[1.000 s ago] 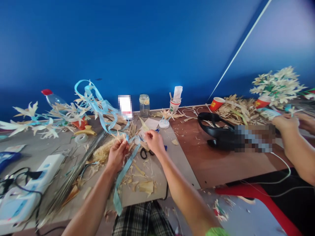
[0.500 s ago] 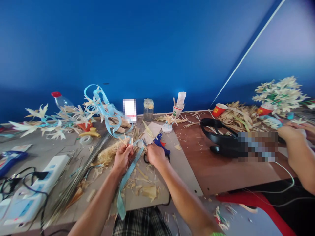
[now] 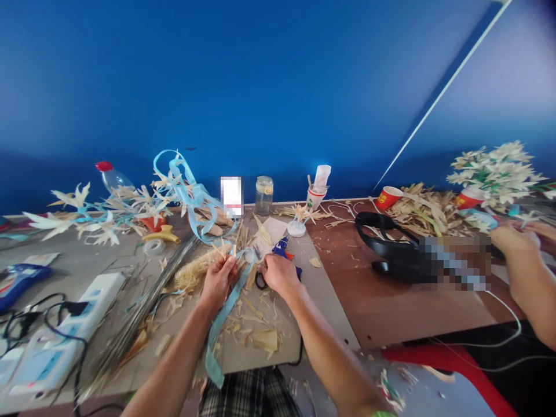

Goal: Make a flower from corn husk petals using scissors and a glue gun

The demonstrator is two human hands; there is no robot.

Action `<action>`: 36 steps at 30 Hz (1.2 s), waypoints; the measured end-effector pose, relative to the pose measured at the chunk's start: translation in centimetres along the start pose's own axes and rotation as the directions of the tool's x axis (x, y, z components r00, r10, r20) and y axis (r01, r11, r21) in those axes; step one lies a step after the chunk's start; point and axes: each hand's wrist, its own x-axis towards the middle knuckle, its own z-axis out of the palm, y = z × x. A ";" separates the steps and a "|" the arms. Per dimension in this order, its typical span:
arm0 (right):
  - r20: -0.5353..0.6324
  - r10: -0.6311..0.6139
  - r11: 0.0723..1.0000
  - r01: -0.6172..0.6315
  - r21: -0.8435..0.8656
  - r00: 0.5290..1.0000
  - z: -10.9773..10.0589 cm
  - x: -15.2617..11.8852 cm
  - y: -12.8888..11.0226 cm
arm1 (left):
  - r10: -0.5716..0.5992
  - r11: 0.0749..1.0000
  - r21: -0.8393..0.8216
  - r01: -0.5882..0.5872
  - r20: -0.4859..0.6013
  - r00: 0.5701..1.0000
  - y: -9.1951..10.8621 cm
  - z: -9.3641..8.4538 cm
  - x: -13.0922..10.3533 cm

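My left hand (image 3: 220,278) is closed in a pinch on a small pale flower of dried husk (image 3: 226,250). A light blue ribbon (image 3: 226,315) runs from near its fingertips down over the front edge of the table. Just to the right, my right hand (image 3: 280,272) is closed round scissors, whose black handle loop (image 3: 260,281) shows beside the fingers; the blades are mostly hidden. Behind this hand lies a blue glue gun (image 3: 281,247), partly covered by it. Husk scraps (image 3: 264,340) are scattered between my forearms.
On the left are a white power strip (image 3: 93,307) with black cords, a bundle of thin stems (image 3: 143,307) and husk flowers (image 3: 104,217). A glass jar (image 3: 264,200) stands at the back. Right of me are a black strapped device (image 3: 391,269) and another person's hands (image 3: 515,240).
The view has shifted slightly, so objects sit a little further right. My right hand has drawn back a little from the ribbon; my left hand keeps its pinch.
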 end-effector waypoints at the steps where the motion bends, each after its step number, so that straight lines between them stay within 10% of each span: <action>1: 0.013 -0.011 0.999 0.011 -0.044 1.000 -0.1 -0.3 0.0 | 0.004 1.000 0.011 -0.004 0.003 1.000 0.0 0.0 0.0; 19: 0.048 -0.057 0.988 0.063 -0.138 0.997 0.6 -0.7 -0.3 | 0.009 0.999 -0.043 -0.008 0.033 0.999 -0.2 0.1 -0.1; 26: -0.087 0.085 0.972 -0.063 0.225 0.993 0.7 0.9 1.0 | -0.007 0.999 -0.047 0.007 -0.002 1.000 0.0 0.0 -0.1; 28: -0.090 0.123 0.862 -0.062 0.503 0.988 0.7 1.4 1.4 | -0.006 0.999 -0.038 0.006 0.007 1.000 -0.1 -0.1 -0.1; 31: 0.045 0.072 0.427 -0.072 0.901 0.996 0.5 1.8 1.7 | -0.009 0.999 -0.041 0.010 0.026 1.000 -0.4 -0.2 0.1; 33: 0.158 -0.075 0.140 -0.146 0.979 0.985 0.3 1.7 1.5 | -0.013 0.999 -0.050 0.014 0.024 1.000 -0.6 -0.3 0.3; 36: 0.226 -0.253 -0.033 -0.242 0.970 0.941 0.0 1.2 0.9 | -0.007 0.998 -0.066 0.008 0.013 1.000 -0.6 -0.3 0.3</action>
